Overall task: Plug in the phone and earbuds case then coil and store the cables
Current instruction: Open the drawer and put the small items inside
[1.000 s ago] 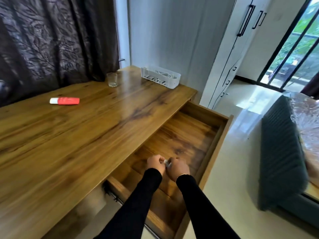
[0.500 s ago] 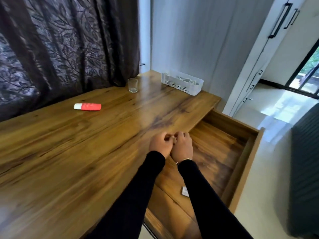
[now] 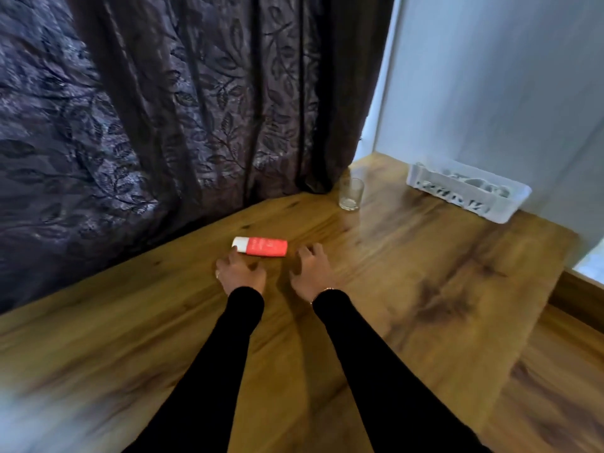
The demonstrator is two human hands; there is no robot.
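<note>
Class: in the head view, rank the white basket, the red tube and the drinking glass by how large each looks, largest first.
1. White basket, clearly the largest.
2. Red tube.
3. Drinking glass, the smallest, though it stands farther from the camera than the tube, so its true size is unsure.

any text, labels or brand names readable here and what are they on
Nothing here can be read for certain.
Red tube with white cap: faint pale print on its side, too small and blurred to read.
White basket: openwork cutouts in its wall, a pattern and not lettering as far as can be told.
Glass: no marking visible.
Curtain: leaf pattern only, no text.
</note>
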